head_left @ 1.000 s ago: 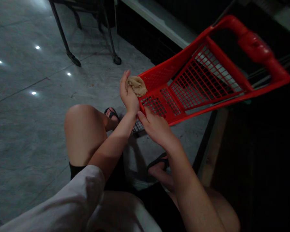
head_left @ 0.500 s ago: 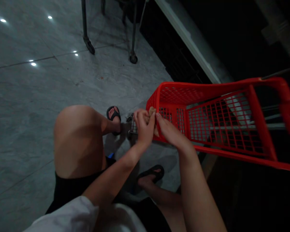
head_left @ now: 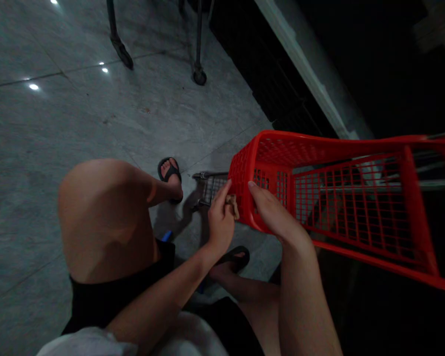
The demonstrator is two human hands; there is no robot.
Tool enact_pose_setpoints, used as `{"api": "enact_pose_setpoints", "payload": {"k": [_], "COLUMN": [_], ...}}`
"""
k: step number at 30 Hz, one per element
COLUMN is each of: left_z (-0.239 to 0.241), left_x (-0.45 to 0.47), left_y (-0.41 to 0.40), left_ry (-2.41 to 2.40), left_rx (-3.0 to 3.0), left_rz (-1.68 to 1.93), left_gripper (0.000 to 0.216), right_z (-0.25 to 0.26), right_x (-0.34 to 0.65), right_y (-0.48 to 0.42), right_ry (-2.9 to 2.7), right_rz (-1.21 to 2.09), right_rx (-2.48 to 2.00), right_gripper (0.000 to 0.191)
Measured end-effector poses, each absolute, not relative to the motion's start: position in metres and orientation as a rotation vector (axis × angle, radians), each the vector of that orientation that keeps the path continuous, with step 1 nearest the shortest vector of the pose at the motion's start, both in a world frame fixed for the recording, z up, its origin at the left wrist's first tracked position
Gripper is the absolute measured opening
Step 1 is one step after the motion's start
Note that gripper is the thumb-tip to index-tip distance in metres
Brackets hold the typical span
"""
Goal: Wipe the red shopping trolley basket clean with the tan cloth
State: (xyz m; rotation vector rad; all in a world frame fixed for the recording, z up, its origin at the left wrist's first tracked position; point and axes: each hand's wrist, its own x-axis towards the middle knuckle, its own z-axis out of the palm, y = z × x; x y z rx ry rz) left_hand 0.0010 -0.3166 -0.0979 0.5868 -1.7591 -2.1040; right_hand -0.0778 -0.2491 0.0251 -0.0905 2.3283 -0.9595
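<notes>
A red plastic shopping cart basket (head_left: 333, 140) with perforated walls extends to the right. My left hand (head_left: 221, 220) is at the outside of its narrow end wall, fingers stretched along it. A crumpled brown cloth (head_left: 233, 205) shows beside that hand, held against the wall, partly hidden by the fingers. My right hand (head_left: 276, 210) lies over the rim at the same end, its thumb tip on the inner side. The other fingers of the right hand are mostly hidden. Below the basket, part of the cart's grey metal frame (head_left: 212, 187) shows.
My sandalled feet (head_left: 170, 175) stand on grey floor tiles (head_left: 96, 128) beside the cart. Dark legs with a caster wheel (head_left: 199, 75) stand farther off. Black crates (head_left: 241, 54) line a pale ledge (head_left: 300, 54). A small blue item (head_left: 166, 236) is near my knee.
My left hand has shifted lower along the end wall, its fingers straighter, with the cloth. My right hand has separated from it slightly. The view has shifted, and more cart frame shows.
</notes>
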Motion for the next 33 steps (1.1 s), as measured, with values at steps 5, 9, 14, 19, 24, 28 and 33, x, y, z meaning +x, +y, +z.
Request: {"api": "enact_pose_setpoints", "payload": {"k": [5,9,14,19,24,28,33], "left_z": [-0.093,-0.097,-0.112,-0.134,-0.136,-0.122,-0.099], "left_x": [-0.025,-0.141,-0.182,-0.041,0.012,-0.084,-0.126], "left_y": [-0.31,-0.339,-0.352,-0.319,-0.292,-0.319,-0.341], "left_ry": [-1.447,-1.47,-1.611,-1.764,-1.793,-1.794,-1.924], "left_rx": [0.809,0.765,0.72,0.683,0.81,0.784,0.7], "left_rz": [-2.346,-2.506,-2.496,-2.176,-2.095,-2.227,-2.179], "left_gripper": [0.062,0.053,0.041,0.045,0.054,0.049,0.047], "right_z": [0.028,0.028,0.029,0.029,0.028,0.029,0.029], "right_x": [-0.065,-0.056,-0.057,-0.059,-0.054,-0.05,-0.052], "right_y": [-0.245,-0.243,-0.243,-0.243,-0.24,-0.241,-0.244], "right_ry": [2.328,2.33,2.349,2.355,2.447,2.491,2.562], "right_rz": [-0.901,-0.881,-0.864,-0.846,-0.72,-0.702,-0.583], "right_rx": [-0.107,-0.111,-0.123,-0.176,-0.197,-0.266,-0.323], "right_gripper": [0.066,0.069,0.066,0.059,0.057,0.057,0.058]}}
